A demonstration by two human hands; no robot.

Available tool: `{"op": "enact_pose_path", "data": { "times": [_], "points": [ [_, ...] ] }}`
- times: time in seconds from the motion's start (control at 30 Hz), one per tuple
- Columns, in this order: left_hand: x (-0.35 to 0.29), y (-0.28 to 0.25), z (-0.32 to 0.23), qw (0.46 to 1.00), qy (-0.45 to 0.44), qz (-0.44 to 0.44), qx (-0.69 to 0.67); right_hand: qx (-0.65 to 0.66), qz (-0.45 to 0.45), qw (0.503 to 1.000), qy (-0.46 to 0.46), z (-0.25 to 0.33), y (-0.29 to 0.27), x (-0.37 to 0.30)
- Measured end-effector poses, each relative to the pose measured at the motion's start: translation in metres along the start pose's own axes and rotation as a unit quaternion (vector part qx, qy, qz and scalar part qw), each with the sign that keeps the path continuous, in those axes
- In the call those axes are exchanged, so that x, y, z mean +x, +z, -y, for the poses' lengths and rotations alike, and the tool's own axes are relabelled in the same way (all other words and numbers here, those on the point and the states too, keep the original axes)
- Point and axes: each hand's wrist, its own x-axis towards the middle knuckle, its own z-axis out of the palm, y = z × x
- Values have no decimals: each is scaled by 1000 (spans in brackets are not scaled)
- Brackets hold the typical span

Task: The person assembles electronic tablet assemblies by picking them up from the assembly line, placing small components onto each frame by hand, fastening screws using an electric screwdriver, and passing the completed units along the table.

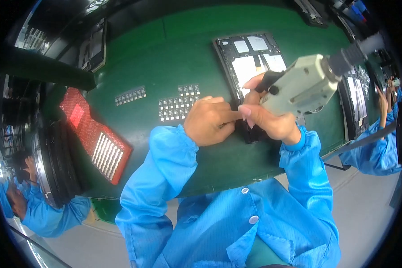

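My right hand (277, 125) is closed round the dark front end of a pale grey-green corded power tool (301, 85), whose cable end points to the upper right. Its thumb tip meets the extended finger of my left hand (212, 120). The other fingers of my left hand are curled in; anything pinched there is too small to make out. Beneath and beyond both hands lies a flat electronic device (243, 62), its black frame open and showing white panels inside. The tool and my hands hide its near part.
Left of my hands lie sheets of small black-and-white pieces (172, 109) and a shorter strip (130, 95). Red bubble wrap (82, 118) carries a card of white strips (107, 154). Similar devices stand at far left (94, 47) and right (356, 105). Co-workers' blue sleeves (375, 152) show at both sides.
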Motion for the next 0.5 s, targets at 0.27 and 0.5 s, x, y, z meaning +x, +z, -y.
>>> {"op": "enact_pose_path", "data": {
  "times": [0.27,0.5],
  "points": [
    [4,7,0,1000,10,-2,-12,-7,9,999,-39,-5,-3,-11],
    [6,0,-6,1000,3,10,-1,54,-87,995,-20,16,-25,-9]
  ]
}}
